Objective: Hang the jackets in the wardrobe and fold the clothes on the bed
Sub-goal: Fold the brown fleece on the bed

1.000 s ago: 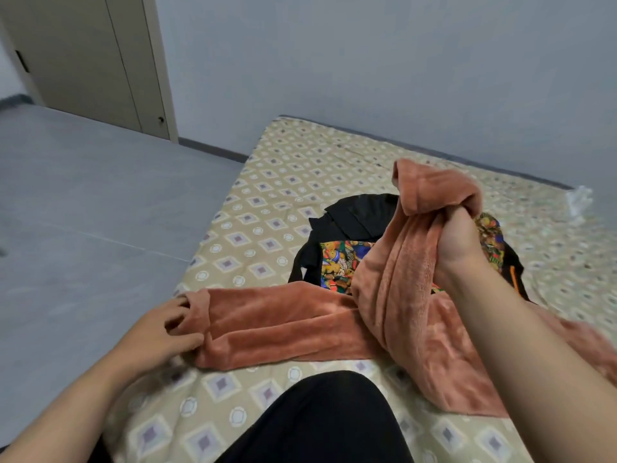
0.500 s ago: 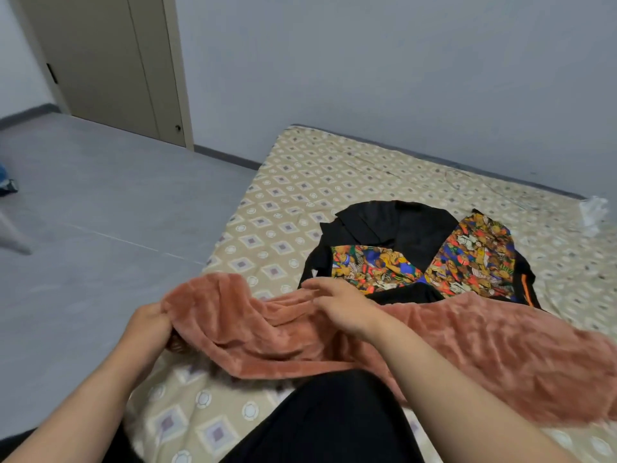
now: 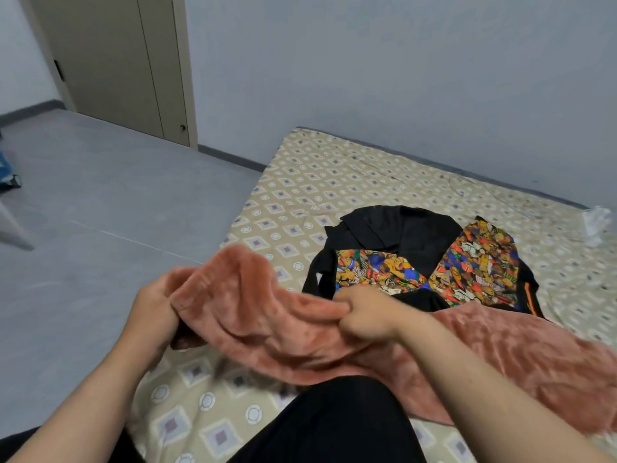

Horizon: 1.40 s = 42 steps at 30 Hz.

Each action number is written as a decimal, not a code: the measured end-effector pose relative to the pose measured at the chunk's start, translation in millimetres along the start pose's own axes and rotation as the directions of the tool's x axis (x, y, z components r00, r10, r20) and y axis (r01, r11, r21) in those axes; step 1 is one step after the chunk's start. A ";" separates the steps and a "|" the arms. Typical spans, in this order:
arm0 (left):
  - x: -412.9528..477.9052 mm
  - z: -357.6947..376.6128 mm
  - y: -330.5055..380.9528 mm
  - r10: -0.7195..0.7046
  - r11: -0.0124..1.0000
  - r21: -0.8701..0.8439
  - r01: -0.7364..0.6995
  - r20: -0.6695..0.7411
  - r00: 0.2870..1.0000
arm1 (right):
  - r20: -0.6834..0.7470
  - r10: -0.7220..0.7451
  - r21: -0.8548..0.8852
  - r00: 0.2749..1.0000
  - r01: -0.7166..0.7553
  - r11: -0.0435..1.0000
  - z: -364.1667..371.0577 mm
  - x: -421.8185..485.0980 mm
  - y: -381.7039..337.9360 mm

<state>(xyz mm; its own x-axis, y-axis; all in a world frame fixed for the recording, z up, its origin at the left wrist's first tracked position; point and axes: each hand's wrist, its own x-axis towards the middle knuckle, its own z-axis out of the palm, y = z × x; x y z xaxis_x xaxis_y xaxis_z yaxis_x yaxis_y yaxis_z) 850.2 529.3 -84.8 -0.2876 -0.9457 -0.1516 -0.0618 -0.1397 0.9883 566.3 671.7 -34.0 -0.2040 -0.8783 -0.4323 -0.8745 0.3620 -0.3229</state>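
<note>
Room: a bedroom with a grey floor (image 3: 100, 235), a pale wall and a closed beige door (image 3: 113, 61) at the far left. I cannot tell if this door belongs to the wardrobe.
Surface: a low bed (image 3: 334, 182) with a beige sheet of diamond pattern. The person sits at its near edge, and a black trouser knee (image 3: 334, 426) shows at the bottom.
Pink fleece garment (image 3: 267, 319): it is lifted a little from the bed between the two hands, and its long rest lies across the sheet toward the right.
Left hand (image 3: 153, 312): the fingers are curled round the left end of the pink fleece garment and grip it.
Right hand (image 3: 370, 315): it is closed like a fist and pinches the upper edge of the fleece near the middle.
Black printed garment (image 3: 417, 252): it lies on the bed just behind the hands, loosely spread. Its near edge touches the fleece.
Done, as I judge: little that shows. No neat folded pile is in view.
Left to do: the fleece seems only at the start of its fold, and the black printed garment looks not yet folded.
Jackets: no jacket on a hanger is in view, so I cannot tell about this part.
</note>
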 end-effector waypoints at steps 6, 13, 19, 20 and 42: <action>19.0 -15.4 12.0 -0.198 0.980 0.015 0.199 0.207 0.958 | -0.286 0.129 0.150 0.950 -0.089 0.985 -60.4 14.8 7.8; 35.3 -26.1 -81.5 -0.129 0.920 0.342 0.192 -0.200 0.971 | -0.326 0.021 -0.043 0.945 -0.038 0.998 26.4 34.8 22.7; 47.7 -12.7 -78.3 -0.116 0.930 0.332 0.155 -0.135 0.984 | -0.135 -0.021 -0.110 0.991 0.006 0.994 82.2 10.6 10.5; 46.5 -10.8 -75.6 -0.072 0.919 0.373 0.131 -0.168 0.983 | -0.120 -0.033 -0.094 0.992 0.022 0.995 85.9 14.4 -0.4; 28.4 -38.8 -64.8 -0.410 0.892 0.217 0.396 0.020 0.912 | 0.133 -0.094 -0.218 0.987 0.121 0.968 117.5 29.7 -72.1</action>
<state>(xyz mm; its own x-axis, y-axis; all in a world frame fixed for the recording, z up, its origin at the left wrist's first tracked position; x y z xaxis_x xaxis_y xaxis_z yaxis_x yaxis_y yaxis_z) 883.1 500.1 -152.4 -0.2563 -0.7990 -0.5439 -0.3763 -0.4359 0.8176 675.0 656.2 -122.5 -0.0608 -0.8591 -0.5082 -0.9674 0.1760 -0.1818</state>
